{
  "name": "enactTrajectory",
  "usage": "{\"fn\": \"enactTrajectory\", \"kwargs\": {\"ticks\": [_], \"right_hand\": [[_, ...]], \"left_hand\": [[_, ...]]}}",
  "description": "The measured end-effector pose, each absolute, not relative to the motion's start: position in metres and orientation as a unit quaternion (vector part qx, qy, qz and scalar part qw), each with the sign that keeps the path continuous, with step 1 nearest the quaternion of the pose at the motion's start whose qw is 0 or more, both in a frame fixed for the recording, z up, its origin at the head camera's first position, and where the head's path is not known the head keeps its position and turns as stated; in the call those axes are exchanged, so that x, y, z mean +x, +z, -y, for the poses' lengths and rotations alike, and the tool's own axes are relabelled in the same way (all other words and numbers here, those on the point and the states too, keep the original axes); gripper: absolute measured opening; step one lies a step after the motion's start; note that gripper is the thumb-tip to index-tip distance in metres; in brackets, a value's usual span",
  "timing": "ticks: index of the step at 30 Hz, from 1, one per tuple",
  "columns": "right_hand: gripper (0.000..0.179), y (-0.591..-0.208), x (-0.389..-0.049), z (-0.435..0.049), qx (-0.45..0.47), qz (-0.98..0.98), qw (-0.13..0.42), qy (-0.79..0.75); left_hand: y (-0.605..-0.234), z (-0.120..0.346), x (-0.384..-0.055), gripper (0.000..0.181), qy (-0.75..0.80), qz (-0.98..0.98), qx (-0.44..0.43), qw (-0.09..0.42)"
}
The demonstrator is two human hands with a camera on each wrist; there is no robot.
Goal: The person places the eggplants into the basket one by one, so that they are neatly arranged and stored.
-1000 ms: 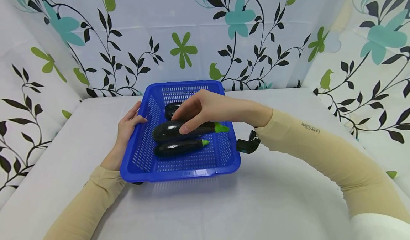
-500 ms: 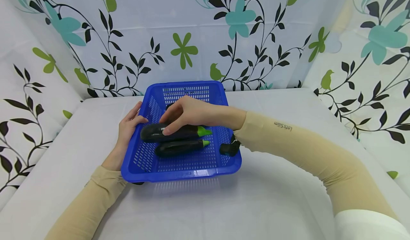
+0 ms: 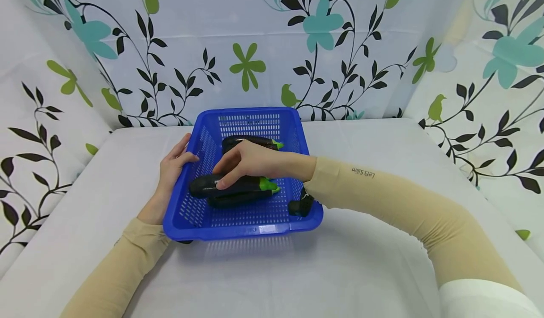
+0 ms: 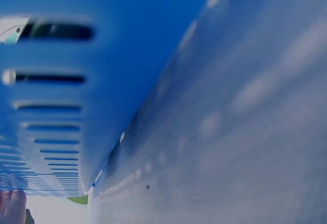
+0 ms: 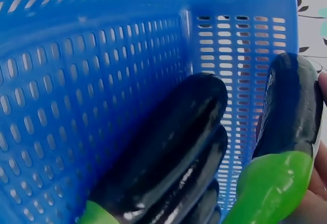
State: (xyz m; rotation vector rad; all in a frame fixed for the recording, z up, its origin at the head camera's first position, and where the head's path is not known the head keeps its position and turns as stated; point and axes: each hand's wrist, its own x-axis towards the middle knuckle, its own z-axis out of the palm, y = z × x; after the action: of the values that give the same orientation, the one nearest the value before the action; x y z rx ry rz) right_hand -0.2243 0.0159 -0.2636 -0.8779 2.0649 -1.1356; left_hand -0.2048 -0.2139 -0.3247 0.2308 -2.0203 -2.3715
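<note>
A blue perforated basket (image 3: 250,232) stands on the white table with several dark eggplants inside. My left hand (image 3: 172,171) holds its left rim, thumb over the edge and fingers along the outer wall. Inside the basket my right hand (image 3: 259,161) pinches a glossy eggplant (image 3: 203,186) with a bright green cap (image 5: 276,183), lying sideways. Just in front of it, another eggplant (image 3: 238,200) is partly covered by the held one. Toward the back wall, an eggplant (image 3: 248,141) shows above my hand. In the right wrist view, several eggplants (image 5: 168,142) lie side by side.
White cloth (image 3: 340,271) covers the table around the basket. A floral curtain (image 3: 263,35) hangs behind and at both sides. Below my right wrist, a black device (image 3: 300,206) hangs over the basket's right side. Blurred basket wall (image 4: 112,55) fills much of the left wrist view.
My right hand has carried the eggplant leftward, then slightly nearer, so it now overlaps the front one. More of the back eggplant shows. The left hand keeps its hold on the rim.
</note>
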Motion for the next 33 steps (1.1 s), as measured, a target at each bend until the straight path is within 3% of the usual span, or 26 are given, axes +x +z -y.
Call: {"fn": "enactTrajectory", "kwargs": {"ticks": [33], "right_hand": [[0.038, -0.297, -0.214, -0.019, -0.383, -0.74, 0.396, -0.386]], "left_hand": [[-0.324, 0.213, -0.206, 0.066, -0.739, 0.668, 0.085, 0.02]]}}
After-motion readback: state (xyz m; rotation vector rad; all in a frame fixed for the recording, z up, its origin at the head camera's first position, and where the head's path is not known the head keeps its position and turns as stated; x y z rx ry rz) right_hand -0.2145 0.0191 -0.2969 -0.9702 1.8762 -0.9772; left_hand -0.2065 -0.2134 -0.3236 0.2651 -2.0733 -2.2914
